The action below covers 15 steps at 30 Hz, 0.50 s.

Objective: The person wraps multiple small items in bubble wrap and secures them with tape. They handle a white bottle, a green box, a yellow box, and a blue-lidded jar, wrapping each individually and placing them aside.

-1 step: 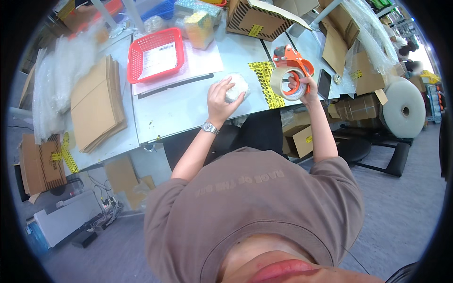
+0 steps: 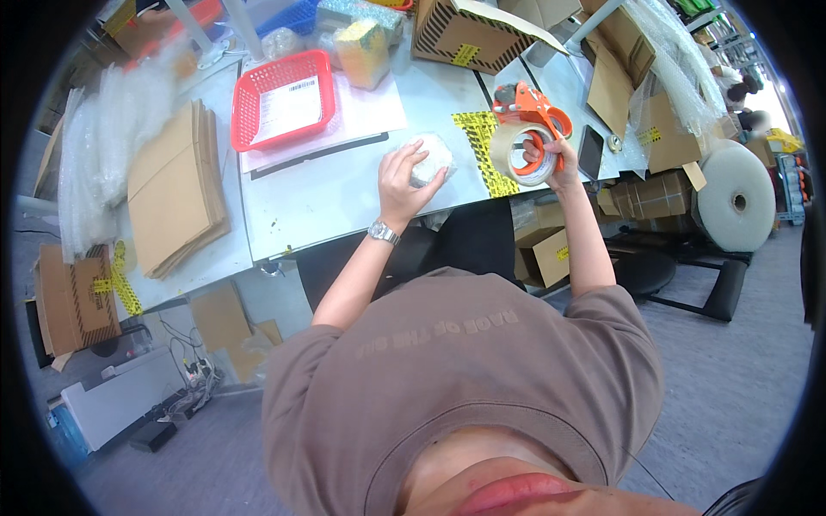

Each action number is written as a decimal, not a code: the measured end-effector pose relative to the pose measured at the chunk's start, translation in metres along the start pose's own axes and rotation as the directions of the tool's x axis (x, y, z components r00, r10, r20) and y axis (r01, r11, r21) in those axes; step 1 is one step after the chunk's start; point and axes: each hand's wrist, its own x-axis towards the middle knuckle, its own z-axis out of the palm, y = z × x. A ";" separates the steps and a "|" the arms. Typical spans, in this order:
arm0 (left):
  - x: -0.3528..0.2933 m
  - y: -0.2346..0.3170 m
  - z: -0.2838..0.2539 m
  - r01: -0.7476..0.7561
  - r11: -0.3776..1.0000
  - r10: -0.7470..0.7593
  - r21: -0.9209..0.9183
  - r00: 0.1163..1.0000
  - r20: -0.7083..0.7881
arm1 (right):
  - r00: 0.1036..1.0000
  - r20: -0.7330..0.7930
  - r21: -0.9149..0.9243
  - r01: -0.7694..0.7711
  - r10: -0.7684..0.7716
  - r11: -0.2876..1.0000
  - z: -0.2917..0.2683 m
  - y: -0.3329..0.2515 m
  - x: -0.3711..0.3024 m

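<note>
My left hand (image 2: 401, 181), with a metal watch on its wrist, curls round a small whitish wrapped bundle (image 2: 436, 156) on the table near its front edge. The bundle looks covered in bubble wrap; its contents cannot be made out. To the right, my right hand (image 2: 564, 169) grips an orange tape dispenser (image 2: 525, 101) by its handle. A wide roll of clear tape (image 2: 504, 156) sits on the dispenser, its round side toward me. The dispenser is tilted up, and some of my right fingers show through the roll's ring.
A red basket (image 2: 238, 112) holding a printed sheet stands left of the bundle, beside a yellow sponge-like block (image 2: 362, 56). Flattened cardboard (image 2: 172, 189) and bubble wrap (image 2: 112, 155) lie farther left. A phone (image 2: 591, 152) rests right of my right hand. An open carton (image 2: 469, 39) stands behind.
The tape dispenser in my right hand has shifted and turned very slightly to the left. My left hand and the bundle stay in place.
</note>
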 end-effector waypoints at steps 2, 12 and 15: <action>0.000 -0.002 0.002 -0.002 1.000 0.002 -0.009 1.000 -0.017 | 0.998 0.052 -0.037 -0.025 0.027 0.999 0.009 0.001 0.007; -0.012 -0.011 0.008 0.079 0.995 -0.086 -0.061 0.990 -0.108 | 0.995 0.046 -0.997 0.052 -0.093 0.063 0.127 -0.006 0.041; -0.015 -0.014 0.010 0.083 0.994 -0.089 -0.065 0.991 -0.099 | 0.999 0.010 -0.996 0.014 -0.041 0.083 0.141 -0.002 0.048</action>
